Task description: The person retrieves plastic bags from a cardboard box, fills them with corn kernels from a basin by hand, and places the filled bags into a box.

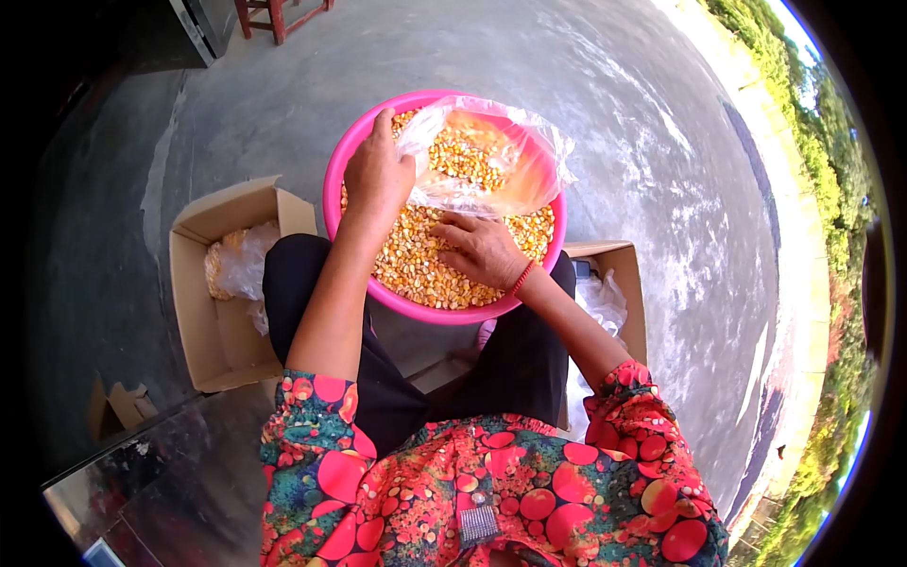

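Observation:
A pink basin (335, 180) full of yellow corn kernels (416, 269) is in front of me, by my knees. Over its far part lies a clear plastic bag (529, 184), its mouth spread wide, with kernels showing in it or through it. My left hand (378, 175) is at the bag's left edge, fingers closed on the film. On the kernels just below the near edge of the bag rests my right hand (484, 251), palm down. Its fingers are apart, with the fingertips partly hidden by the bag's edge and the corn.
To the left stands an open cardboard box (213, 340) holding a plastic bag of corn (248, 265). Another cardboard box (624, 283) with clear plastic (605, 302) is by my right knee. A red wooden stool (277, 19) stands on the grey floor (652, 170) far ahead.

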`<state>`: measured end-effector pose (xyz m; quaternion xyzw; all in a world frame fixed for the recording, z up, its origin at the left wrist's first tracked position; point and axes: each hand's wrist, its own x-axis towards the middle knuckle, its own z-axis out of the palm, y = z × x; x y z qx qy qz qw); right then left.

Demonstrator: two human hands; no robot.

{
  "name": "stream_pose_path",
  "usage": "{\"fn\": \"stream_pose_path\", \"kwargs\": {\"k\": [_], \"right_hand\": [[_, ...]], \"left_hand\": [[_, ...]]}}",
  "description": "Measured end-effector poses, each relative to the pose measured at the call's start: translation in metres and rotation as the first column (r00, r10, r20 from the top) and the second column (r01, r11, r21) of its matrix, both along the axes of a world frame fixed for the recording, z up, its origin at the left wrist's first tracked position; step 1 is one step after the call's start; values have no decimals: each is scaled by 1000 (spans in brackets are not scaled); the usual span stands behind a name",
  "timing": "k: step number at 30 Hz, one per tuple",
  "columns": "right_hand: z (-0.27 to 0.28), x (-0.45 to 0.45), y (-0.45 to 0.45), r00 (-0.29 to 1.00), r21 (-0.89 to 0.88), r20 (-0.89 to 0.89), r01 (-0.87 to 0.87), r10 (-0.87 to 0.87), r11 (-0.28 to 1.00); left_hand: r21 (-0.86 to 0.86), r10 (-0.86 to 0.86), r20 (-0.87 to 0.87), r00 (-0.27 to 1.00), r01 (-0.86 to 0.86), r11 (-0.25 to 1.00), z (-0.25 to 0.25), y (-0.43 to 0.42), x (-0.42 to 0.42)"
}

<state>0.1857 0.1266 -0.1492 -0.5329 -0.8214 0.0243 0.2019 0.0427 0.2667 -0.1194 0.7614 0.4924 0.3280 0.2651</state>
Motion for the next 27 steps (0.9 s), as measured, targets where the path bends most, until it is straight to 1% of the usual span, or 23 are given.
{"fn": "stream_pose_path", "kwargs": {"k": [1,2,3,5,6,8,9,11,12,13,14,15,16,17,18,19,20,21,23,24,25,26,27], "right_hand": [[-3,2,-1,1000,-38,-3,5,-5,999],[-8,4,1,1000,-36,-4,6,-6,999],[-11,7,3,1000,-36,-22,-21,20,999],[-16,10,4,998,-36,-39,-43,41,998],[-17,10,5,999,-73,-45,-8,4,997],[-20,9,8,998,-111,-52,25,-31,993],[-21,10,12,996,-100,-77,37,-45,994],[-22,10,13,993,-91,-101,50,-59,995],[-22,10,13,983,-112,-156,80,-97,990],[-22,9,13,968,-136,-210,108,-135,985],[-21,8,13,969,-138,-210,106,-134,985],[-19,6,13,939,-140,-315,94,-134,986],[-15,5,13,899,-142,-416,82,-134,986],[-8,3,11,901,-145,-413,81,-134,986],[3,-1,9,742,-354,-614,45,-269,934],[16,-5,6,531,-530,-732,-49,-427,847],[34,-8,4,331,-617,-770,-168,-546,769],[45,-8,6,333,-618,-769,-168,-545,768],[61,-5,15,102,-519,-854,-207,-510,829],[64,0,23,36,-459,-886,-196,-462,866],[70,5,35,-28,-398,-912,-180,-409,900],[78,7,43,-42,-397,-915,-78,-401,914],[79,12,53,-102,-375,-921,-36,-376,926]], "left_hand": [[-74,14,-11,1000,-15,997,1,2,0],[-147,28,-23,999,-31,989,1,3,-1],[-147,27,-25,999,-30,989,0,2,-2],[100,-63,217,974,42,994,-2,1,-2],[102,-65,217,974,43,994,0,1,-1],[179,-275,360,891,224,958,3,1,-2],[179,-274,359,892,222,958,1,3,-2],[244,-353,274,894,290,925,-5,5,-2],[243,-352,275,895,290,926,-4,4,-2],[272,-319,237,918,253,928,-3,3,-1],[302,-284,199,938,217,928,-1,2,-1],[301,-283,200,938,216,929,0,1,-2],[219,-157,167,973,119,969,2,-1,-2],[138,-31,123,992,13,990,5,-3,-2],[136,-29,125,992,11,991,9,-3,-3],[-39,-25,2,1000,25,999,14,-3,-3],[-213,-43,-119,992,16,977,17,-2,-3],[-213,-41,-118,992,15,977,15,-2,-1],[-130,2,-144,990,-21,991,10,-3,2],[-130,3,-143,990,-21,991,10,-3,1],[-113,10,-98,995,-21,993,10,-3,1],[-96,17,-52,998,-22,995,11,-2,0],[-96,17,-51,999,-22,995,8,-1,1]]}}
